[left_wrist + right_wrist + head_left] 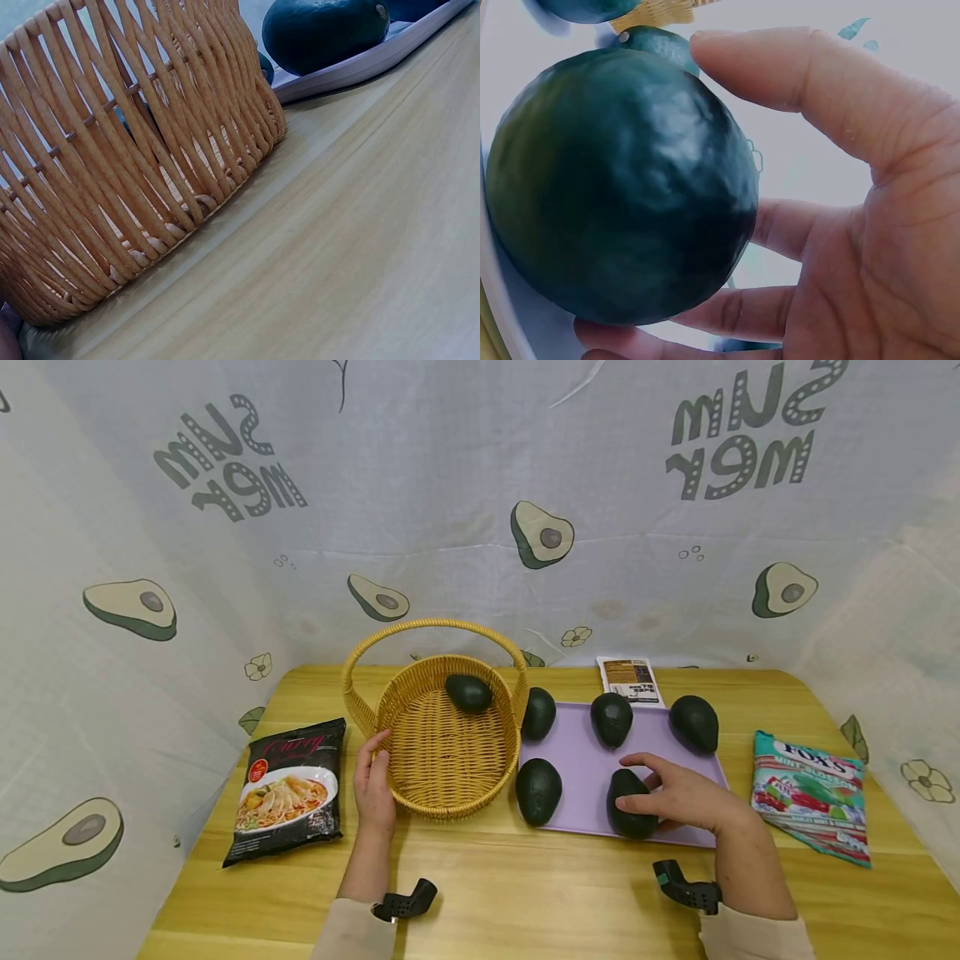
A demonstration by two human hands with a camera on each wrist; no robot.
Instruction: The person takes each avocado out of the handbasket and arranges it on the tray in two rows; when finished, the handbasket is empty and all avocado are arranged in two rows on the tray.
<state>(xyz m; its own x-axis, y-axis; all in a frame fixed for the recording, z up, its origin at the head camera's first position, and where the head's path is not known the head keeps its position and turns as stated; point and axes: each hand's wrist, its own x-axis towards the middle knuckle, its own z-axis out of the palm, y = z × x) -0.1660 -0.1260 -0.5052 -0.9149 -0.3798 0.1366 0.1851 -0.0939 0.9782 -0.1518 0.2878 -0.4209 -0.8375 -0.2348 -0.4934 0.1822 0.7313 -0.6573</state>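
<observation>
A yellow wicker basket (pixel 450 810) with a tall handle stands left of centre, one dark avocado (pixel 468 693) inside against its back wall. At the basket's left rim, my left hand (pixel 375 793) holds it with bent fingers and thumb; the left wrist view shows mostly the woven side (pixel 135 150). My right hand (pixel 678 793) has its fingers and thumb round an avocado (pixel 628 806) at the front of a lilac tray (pixel 577 760). In the right wrist view that avocado (pixel 622 187) is large, with the thumb beside its top and fingers partly hidden behind it.
Other avocados sit on or at the tray's edges: front left (pixel 538 792), back left (pixel 538 714), back middle (pixel 611 720) and back right (pixel 693 724). A black noodle packet (pixel 288 793) lies left, a teal candy bag (pixel 810 797) right, a brown-and-white sachet (pixel 630 681) behind the tray.
</observation>
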